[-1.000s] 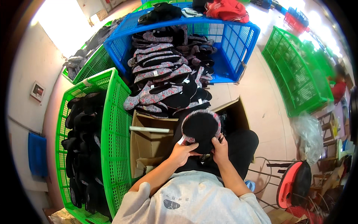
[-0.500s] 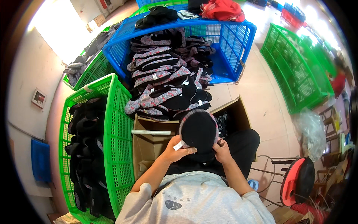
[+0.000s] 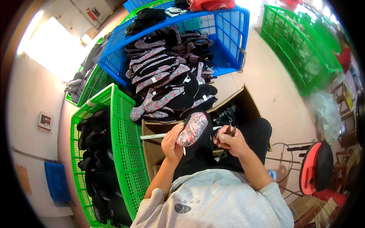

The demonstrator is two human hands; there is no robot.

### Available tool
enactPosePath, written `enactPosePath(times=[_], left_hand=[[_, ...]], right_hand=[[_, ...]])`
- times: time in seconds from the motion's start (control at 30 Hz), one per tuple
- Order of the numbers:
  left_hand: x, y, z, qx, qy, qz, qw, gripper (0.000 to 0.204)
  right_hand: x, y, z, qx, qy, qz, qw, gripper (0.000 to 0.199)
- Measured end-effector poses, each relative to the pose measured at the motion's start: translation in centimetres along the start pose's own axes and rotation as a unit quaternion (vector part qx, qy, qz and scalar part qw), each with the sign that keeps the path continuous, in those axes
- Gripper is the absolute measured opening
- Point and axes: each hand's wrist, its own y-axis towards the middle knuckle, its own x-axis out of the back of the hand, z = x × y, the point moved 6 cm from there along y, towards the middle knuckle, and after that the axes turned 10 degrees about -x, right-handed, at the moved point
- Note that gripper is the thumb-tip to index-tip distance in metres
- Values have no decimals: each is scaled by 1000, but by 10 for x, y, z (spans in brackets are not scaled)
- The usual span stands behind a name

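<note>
Since the earlier frame you have turned the slipper (image 3: 193, 129) over, so its patterned sole faces up instead of the black round. It sits above your lap, by the cardboard box's (image 3: 150, 152) near edge. Your left hand (image 3: 172, 144) fingers wrap it; your right hand (image 3: 230, 140) pinches small scissors (image 3: 229, 130). The blades could nick your left fingers.

Both forearms rise from the lower edge, elbows bent, and meet in front of the chest. The left hand (image 3: 173, 146) curls with its fingers wrapped and thumb up. The right hand (image 3: 229, 140) is closed, knuckles uppermost.
</note>
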Motion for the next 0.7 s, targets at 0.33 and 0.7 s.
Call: enactPosePath(times=[0.33, 0.7], left_hand=[[7, -24, 26, 61, -48, -43, 996, 26], [21, -5, -3, -169, 342, 57, 923, 20]], right_hand=[[-57, 11, 23, -49, -51, 15, 997, 16], [-39, 13, 7, -135, -17, -25, 990, 13]])
